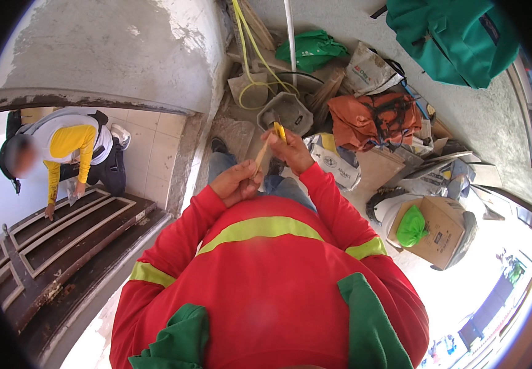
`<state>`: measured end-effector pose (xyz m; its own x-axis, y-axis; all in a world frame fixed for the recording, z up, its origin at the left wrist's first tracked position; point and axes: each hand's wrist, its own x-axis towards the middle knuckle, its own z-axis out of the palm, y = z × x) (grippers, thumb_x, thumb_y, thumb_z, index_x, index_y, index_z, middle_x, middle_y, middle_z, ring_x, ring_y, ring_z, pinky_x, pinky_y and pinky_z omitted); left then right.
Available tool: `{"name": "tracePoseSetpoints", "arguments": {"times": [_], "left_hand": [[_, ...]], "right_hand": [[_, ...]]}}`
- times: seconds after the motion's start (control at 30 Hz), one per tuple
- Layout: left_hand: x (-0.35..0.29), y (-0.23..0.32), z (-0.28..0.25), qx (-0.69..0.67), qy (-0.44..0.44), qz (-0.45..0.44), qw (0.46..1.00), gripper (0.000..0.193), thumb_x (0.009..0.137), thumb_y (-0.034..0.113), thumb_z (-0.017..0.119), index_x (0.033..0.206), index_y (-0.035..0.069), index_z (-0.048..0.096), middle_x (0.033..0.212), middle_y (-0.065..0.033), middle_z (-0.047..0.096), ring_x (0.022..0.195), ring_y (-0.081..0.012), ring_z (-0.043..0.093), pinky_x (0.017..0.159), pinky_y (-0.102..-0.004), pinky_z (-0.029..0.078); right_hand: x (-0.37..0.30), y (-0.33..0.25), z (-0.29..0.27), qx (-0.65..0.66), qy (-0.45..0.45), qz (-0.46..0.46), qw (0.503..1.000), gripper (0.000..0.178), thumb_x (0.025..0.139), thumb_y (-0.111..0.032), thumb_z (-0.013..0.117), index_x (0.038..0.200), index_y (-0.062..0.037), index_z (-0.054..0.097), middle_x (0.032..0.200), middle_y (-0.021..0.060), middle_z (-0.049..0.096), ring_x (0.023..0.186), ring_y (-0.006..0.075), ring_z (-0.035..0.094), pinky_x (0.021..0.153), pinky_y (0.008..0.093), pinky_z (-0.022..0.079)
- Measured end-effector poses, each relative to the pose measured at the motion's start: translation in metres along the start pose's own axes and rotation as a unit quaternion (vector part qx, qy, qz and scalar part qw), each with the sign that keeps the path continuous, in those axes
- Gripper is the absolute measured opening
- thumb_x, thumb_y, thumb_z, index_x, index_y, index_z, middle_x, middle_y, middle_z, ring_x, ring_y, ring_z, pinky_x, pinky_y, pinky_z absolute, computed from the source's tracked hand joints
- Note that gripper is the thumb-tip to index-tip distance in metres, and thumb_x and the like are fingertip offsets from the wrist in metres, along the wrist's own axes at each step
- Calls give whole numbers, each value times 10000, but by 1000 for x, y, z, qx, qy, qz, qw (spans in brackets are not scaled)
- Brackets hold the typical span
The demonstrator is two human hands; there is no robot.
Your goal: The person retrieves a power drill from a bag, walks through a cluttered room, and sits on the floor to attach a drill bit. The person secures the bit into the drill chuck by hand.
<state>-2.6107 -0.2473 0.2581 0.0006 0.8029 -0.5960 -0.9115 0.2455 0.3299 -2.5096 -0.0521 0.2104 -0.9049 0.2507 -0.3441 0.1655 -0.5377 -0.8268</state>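
My left hand (234, 183) is closed around the lower end of a thin tan wood strip (262, 155), which points up and away from me. Close beside it on the right, my right hand (295, 154) grips a yellow utility knife (280, 131). Its blade end lies near the top of the strip; whether the two touch I cannot tell. Both hands are in front of my belly, over a grey angular tub (285, 113) on the floor.
A co-worker (72, 147) bends over a dark panelled door (63, 246) at left, beyond a wall. Ahead lie a yellow hose (248, 61), a green bag (312, 50) and an orange bag (364, 120). A cardboard box (432, 230) stands right; a green backpack (450, 43) hangs above.
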Motion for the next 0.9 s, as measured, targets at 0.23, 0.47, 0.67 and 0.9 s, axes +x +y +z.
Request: {"name": "tracePoseSetpoints", "arguments": {"times": [0.23, 0.47, 0.67, 0.9], "left_hand": [[7, -4, 7, -3, 124, 78, 989, 44, 1051, 193, 466, 1035, 155, 480, 717, 29, 386, 577, -99, 368, 539, -243, 306], [6, -2, 10, -9, 118, 71, 990, 78, 1012, 110, 423, 1029, 179, 456, 692, 38, 357, 566, -89, 353, 534, -246, 306], [2, -8, 7, -23, 119, 61, 991, 37, 1023, 151, 439, 1035, 179, 459, 681, 45, 340, 552, -80, 341, 521, -246, 296], [-4, -15, 1, -43, 79, 52, 995, 144, 1056, 291, 487, 1013, 156, 463, 665, 55, 330, 531, -73, 328, 510, -244, 289]], "right_hand": [[-32, 17, 6, -468, -6, -193, 862, 341, 1018, -344, 527, 980, -12, 597, 756, 173, 596, 691, 402, 607, 627, 472, 458], [-33, 13, 15, -481, -3, -205, 853, 303, 960, -336, 607, 895, -42, 578, 751, 205, 607, 716, 445, 605, 615, 496, 461], [-36, 17, 21, -507, 46, -221, 832, 334, 922, -381, 662, 845, -63, 594, 737, 176, 629, 692, 414, 628, 591, 500, 474], [-36, 23, 17, -519, 38, -222, 824, 303, 927, -332, 655, 883, -40, 589, 741, 204, 594, 701, 435, 609, 583, 489, 458]]}}
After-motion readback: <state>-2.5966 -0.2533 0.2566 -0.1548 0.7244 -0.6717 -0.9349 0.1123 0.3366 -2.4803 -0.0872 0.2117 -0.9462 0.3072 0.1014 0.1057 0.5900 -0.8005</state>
